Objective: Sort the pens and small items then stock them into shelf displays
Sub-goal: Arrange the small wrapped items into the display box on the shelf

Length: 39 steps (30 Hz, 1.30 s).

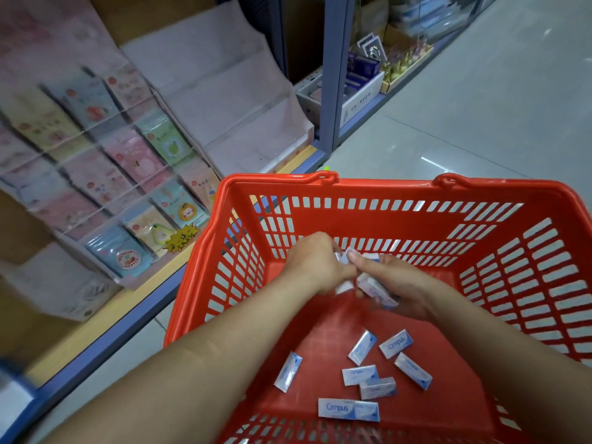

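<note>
Nearest me, on the floor of the red slotted plastic basket (384, 184), small white-and-blue rectangular packets (395, 344) lay loose, "Campus" legible on several. Beyond them my left hand (315, 264) and right hand (400, 283) each clutched more of these packets, bunched together; an overfull grip could have spilled some. Farther left, the shelf display of pastel fruit-printed cards (128, 174) carried a yellow starburst tag (181, 240) I couldn't read.
</note>
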### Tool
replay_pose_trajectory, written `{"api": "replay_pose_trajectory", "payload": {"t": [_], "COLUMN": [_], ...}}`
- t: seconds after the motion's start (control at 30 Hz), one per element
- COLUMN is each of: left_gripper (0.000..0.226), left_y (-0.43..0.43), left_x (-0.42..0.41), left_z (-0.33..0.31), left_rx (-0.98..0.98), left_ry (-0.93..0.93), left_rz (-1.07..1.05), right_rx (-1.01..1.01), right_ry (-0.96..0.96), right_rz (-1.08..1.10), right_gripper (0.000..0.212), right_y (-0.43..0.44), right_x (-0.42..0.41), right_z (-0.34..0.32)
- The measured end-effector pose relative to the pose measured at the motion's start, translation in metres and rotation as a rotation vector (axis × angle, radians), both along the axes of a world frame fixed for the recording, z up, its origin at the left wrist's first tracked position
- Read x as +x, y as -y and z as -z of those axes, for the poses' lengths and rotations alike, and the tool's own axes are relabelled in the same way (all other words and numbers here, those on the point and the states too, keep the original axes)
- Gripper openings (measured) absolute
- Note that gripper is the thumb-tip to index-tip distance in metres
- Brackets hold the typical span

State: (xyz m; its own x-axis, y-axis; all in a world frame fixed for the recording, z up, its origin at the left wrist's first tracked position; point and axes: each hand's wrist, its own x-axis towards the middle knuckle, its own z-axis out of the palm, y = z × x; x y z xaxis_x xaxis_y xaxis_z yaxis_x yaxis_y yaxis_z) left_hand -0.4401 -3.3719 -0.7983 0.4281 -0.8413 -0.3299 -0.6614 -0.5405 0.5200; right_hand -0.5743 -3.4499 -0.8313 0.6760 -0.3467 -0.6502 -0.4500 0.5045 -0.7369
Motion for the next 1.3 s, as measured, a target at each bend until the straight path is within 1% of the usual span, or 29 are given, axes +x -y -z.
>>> {"api": "replay_pose_trajectory", "payload": {"t": [0.07, 0.13, 0.2, 0.23, 0.27, 0.33, 0.37, 0.43, 0.53, 0.6, 0.67, 0.73, 0.8, 0.83, 0.9, 0.93, 1.0, 1.03, 1.1, 1.17, 1.2, 1.27, 1.3], "left_gripper": [0.027, 0.026, 0.032, 0.032, 0.029, 0.020, 0.018, 0.018, 0.013, 0.010, 0.012, 0.012, 0.010, 0.010, 0.015, 0.019, 0.025, 0.024, 0.007, 0.033, 0.040, 0.040, 0.037], "left_y": [-0.011, -0.025, -0.040, -0.047, -0.054, -0.066, -0.073, -0.084, -0.103, -0.118, -0.132, -0.146, -0.161, -0.170, -0.186, -0.194, -0.204, -0.208, -0.215, -0.224, -0.228, -0.240, -0.246], "left_x": [0.004, 0.010, 0.014, 0.016, 0.018, 0.023, 0.026, 0.033, 0.046, 0.056, 0.069, 0.086, 0.105, 0.113, 0.127, 0.132, 0.140, 0.143, 0.150, 0.158, 0.160, 0.163, 0.164], "left_z": [-0.024, -0.045, -0.062, -0.069, -0.075, -0.084, -0.088, -0.094, -0.105, -0.113, -0.122, -0.130, -0.135, -0.136, -0.137, -0.137, -0.134, -0.133, -0.128, -0.124, -0.121, -0.117, -0.114], "left_rx": [-0.094, -0.209, -0.328, -0.389, -0.440, -0.526, -0.567, -0.633, -0.679, -0.694, -0.763, -0.905, -1.070, -1.155, -1.288, -1.309, -1.283, -1.244, -1.111, -0.997, -0.957, -0.908, -0.904], "left_ry": [-0.148, -0.341, -0.528, -0.608, -0.663, -0.726, -0.751, -0.790, -0.838, -0.892, -0.964, -1.048, -1.141, -1.197, -1.283, -1.293, -1.268, -1.222, -1.085, -1.001, -0.949, -0.906, -0.942], "left_rz": [-0.084, -0.200, -0.312, -0.363, -0.405, -0.475, -0.507, -0.564, -0.618, -0.625, -0.657, -0.775, -0.894, -0.914, -0.888, -0.872, -0.869, -0.872, -0.885, -0.878, -0.870, -0.871, -0.876], "right_rx": [0.104, 0.171, 0.166, 0.125, 0.059, -0.114, -0.199, -0.338, -0.486, -0.495, -0.442, -0.419, -0.465, -0.495, -0.550, -0.576, -0.626, -0.652, -0.719, -0.753, -0.754, -0.734, -0.703], "right_ry": [0.134, 0.252, 0.343, 0.367, 0.374, 0.357, 0.346, 0.329, 0.314, 0.340, 0.373, 0.369, 0.340, 0.319, 0.280, 0.265, 0.250, 0.244, 0.219, 0.204, 0.208, 0.234, 0.251], "right_rz": [-0.003, -0.032, -0.089, -0.126, -0.165, -0.223, -0.226, -0.186, -0.178, -0.212, -0.213, -0.218, -0.252, -0.270, -0.294, -0.306, -0.337, -0.356, -0.415, -0.458, -0.441, -0.376, -0.337], "right_gripper": [0.051, 0.058, 0.063, 0.063, 0.060, 0.044, 0.039, 0.035, 0.020, 0.018, 0.022, 0.021, 0.015, 0.013, 0.013, 0.012, 0.011, 0.012, 0.011, 0.011, 0.013, 0.013, 0.012], "right_y": [0.000, -0.002, -0.008, -0.012, -0.018, -0.030, -0.036, -0.049, -0.070, -0.083, -0.092, -0.098, -0.103, -0.105, -0.110, -0.114, -0.124, -0.130, -0.144, -0.158, -0.162, -0.172, -0.178], "right_x": [0.002, 0.006, 0.013, 0.018, 0.023, 0.034, 0.040, 0.051, 0.067, 0.080, 0.094, 0.108, 0.124, 0.132, 0.151, 0.161, 0.178, 0.185, 0.196, 0.207, 0.212, 0.224, 0.229], "right_z": [-0.017, -0.037, -0.059, -0.070, -0.083, -0.104, -0.113, -0.129, -0.149, -0.163, -0.177, -0.192, -0.207, -0.214, -0.225, -0.229, -0.233, -0.233, -0.229, -0.223, -0.220, -0.212, -0.209]}}
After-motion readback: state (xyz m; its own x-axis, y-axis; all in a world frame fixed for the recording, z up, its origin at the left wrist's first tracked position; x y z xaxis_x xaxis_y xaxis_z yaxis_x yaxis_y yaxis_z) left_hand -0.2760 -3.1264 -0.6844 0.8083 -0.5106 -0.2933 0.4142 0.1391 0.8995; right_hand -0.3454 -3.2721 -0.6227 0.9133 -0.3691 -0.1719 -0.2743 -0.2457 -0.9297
